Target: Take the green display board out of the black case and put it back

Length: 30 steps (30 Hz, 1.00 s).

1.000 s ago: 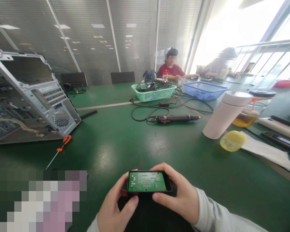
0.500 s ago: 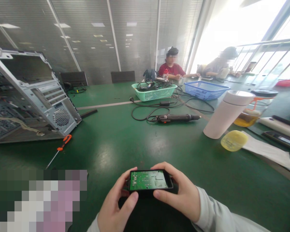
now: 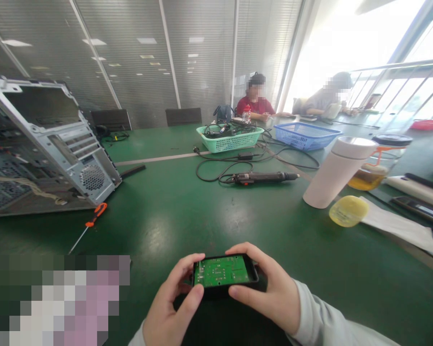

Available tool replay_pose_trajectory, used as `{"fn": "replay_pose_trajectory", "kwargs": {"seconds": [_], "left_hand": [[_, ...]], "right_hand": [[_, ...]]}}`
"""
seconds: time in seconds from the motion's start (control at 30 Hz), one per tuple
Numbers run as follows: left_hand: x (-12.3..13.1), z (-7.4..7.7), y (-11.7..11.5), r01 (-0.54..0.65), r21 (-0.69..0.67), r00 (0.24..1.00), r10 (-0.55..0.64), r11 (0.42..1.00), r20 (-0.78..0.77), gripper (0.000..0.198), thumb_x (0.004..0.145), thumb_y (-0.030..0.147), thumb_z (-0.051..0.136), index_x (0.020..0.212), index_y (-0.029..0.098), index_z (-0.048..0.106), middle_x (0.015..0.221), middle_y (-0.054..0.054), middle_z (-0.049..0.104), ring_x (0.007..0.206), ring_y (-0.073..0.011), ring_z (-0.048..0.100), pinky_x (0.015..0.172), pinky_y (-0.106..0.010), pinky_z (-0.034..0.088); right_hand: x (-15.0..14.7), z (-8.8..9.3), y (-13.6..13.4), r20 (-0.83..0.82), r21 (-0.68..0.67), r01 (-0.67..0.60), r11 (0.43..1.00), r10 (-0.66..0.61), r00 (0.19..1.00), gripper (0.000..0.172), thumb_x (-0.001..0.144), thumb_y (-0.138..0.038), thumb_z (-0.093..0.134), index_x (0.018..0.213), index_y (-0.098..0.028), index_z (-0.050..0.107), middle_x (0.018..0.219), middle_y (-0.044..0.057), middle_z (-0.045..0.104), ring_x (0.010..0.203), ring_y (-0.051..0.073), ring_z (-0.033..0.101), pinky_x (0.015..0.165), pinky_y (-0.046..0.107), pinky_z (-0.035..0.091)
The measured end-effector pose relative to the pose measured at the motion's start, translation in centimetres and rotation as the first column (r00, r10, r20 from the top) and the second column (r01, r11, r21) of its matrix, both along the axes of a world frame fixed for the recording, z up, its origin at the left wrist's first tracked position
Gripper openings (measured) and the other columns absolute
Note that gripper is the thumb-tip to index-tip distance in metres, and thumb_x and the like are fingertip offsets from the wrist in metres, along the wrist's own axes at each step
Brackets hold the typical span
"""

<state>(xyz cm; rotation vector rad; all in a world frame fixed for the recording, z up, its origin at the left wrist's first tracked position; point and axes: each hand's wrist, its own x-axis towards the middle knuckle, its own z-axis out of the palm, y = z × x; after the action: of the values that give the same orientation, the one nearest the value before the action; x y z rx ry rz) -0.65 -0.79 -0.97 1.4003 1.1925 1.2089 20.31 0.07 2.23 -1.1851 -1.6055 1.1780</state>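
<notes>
A small black casing with a green circuit board [image 3: 222,271] showing in its open top is held low over the green table [image 3: 187,216], close to me. My left hand [image 3: 169,307] grips its left end, thumb along the front edge. My right hand [image 3: 270,288] wraps the right end, fingers curled over the far side and thumb on the near edge.
An open computer case [image 3: 46,144] lies at the left with an orange-handled screwdriver [image 3: 90,223] beside it. Farther off are an electric screwdriver [image 3: 263,177] with cables, a mint basket [image 3: 231,137], a blue basket [image 3: 303,135], a white tumbler [image 3: 337,170] and a yellow lid [image 3: 348,210]. Two people sit at the far end.
The circuit board has tipped up slightly out of the casing at its left end. Both hands keep their grip in nearly the same place.
</notes>
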Motion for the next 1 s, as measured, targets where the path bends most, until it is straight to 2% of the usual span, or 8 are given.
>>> {"fn": "replay_pose_trajectory", "kwargs": {"seconds": [0.2,0.53,1.0], "left_hand": [[-1.2,-0.1,0.4,0.103,-0.019,0.991,-0.104,0.995,-0.084,0.03,0.085,0.027,0.063,0.115,0.027,0.068,0.117,-0.004,0.069,0.11,-0.0233,0.061,0.087,-0.023,0.051],[0.2,0.7,0.2,0.035,-0.017,0.998,-0.033,0.999,0.062,0.024,0.081,0.021,0.063,0.103,0.029,0.071,0.105,0.0,0.072,0.101,-0.0187,0.065,0.08,-0.018,0.051],[0.2,0.6,0.1,0.018,-0.036,0.998,-0.016,0.999,0.063,0.024,0.08,0.022,0.063,0.101,0.029,0.071,0.103,0.001,0.073,0.1,-0.0185,0.064,0.081,-0.018,0.05]], "right_hand": [[-0.1,0.2,0.0,0.032,0.019,0.005,1.0,-0.005,0.999,0.036,0.072,-0.032,0.07,0.104,-0.021,0.059,0.099,0.004,0.062,0.091,0.023,0.056,0.083,0.034,0.042],[-0.1,0.4,-0.1,0.051,0.033,0.011,0.999,-0.012,0.999,0.036,0.069,-0.025,0.072,0.102,-0.02,0.061,0.097,0.003,0.061,0.091,0.023,0.056,0.083,0.033,0.042],[-0.1,0.2,0.0,0.045,0.036,0.001,0.999,-0.002,0.999,0.037,0.068,-0.024,0.068,0.104,-0.02,0.06,0.098,0.001,0.06,0.092,0.021,0.055,0.081,0.032,0.04]]}}
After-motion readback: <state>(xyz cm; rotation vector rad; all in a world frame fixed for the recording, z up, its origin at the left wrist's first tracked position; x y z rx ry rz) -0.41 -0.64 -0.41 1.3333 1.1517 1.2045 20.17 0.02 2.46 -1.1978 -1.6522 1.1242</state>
